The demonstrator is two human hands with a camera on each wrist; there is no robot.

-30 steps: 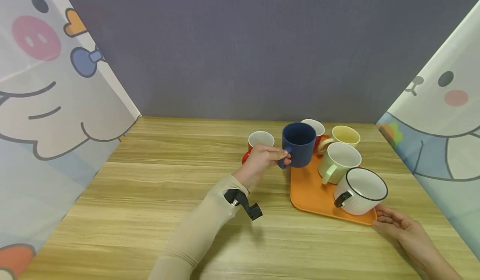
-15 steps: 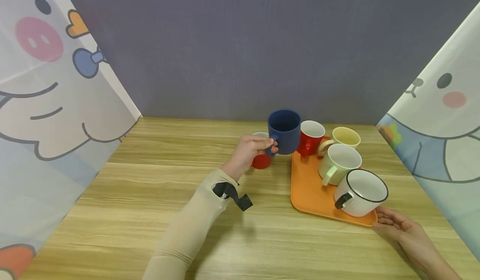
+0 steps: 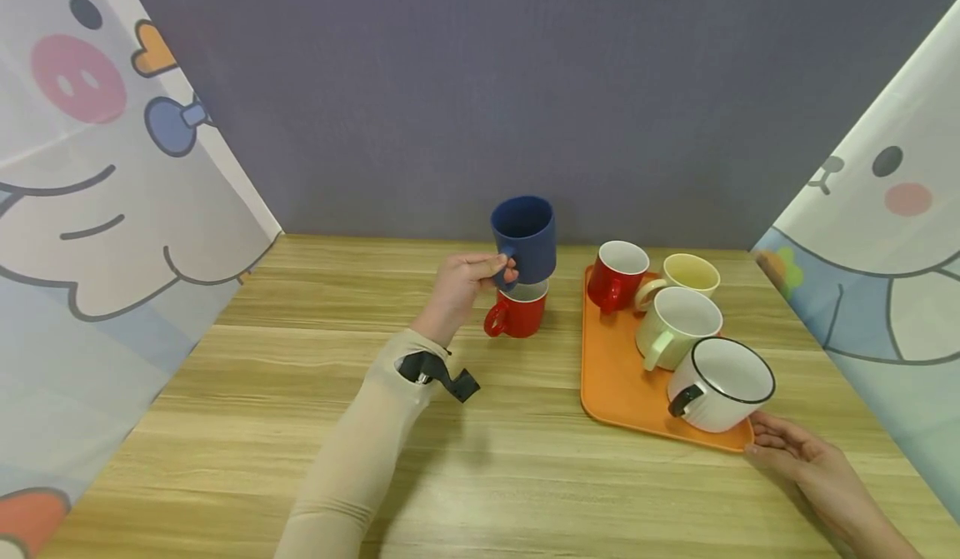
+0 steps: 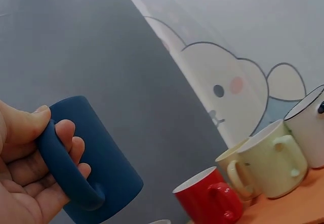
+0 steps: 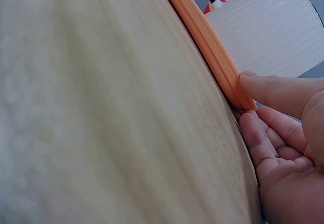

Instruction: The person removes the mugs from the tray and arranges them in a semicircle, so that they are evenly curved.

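My left hand (image 3: pixel 461 288) grips a dark blue mug (image 3: pixel 534 255) by its handle and holds it upright in the air. In the head view the blue mug overlaps the back of a red mug (image 3: pixel 522 317) with a white inside, which stands on the table. In the left wrist view my fingers curl through the blue handle (image 4: pixel 63 166), thumb on top. My right hand (image 3: pixel 817 467) pinches the near right corner of an orange tray (image 3: pixel 615 392). The right wrist view has my thumb (image 5: pixel 276 90) on the tray's rim, with fingers bent at its underside.
Mugs stand on the tray: another red one (image 3: pixel 618 280) at the back left, a yellow one (image 3: pixel 692 273), a pale green one (image 3: pixel 678 326), and a white one with a black rim (image 3: pixel 723 384) at the near right. A grey wall (image 3: pixel 487 101) bounds the table's back.
My left hand has carried the blue mug left and upward, from over the tray's left edge to over the lone red mug. The red mug on the tray shows fully now. My right hand stays put.
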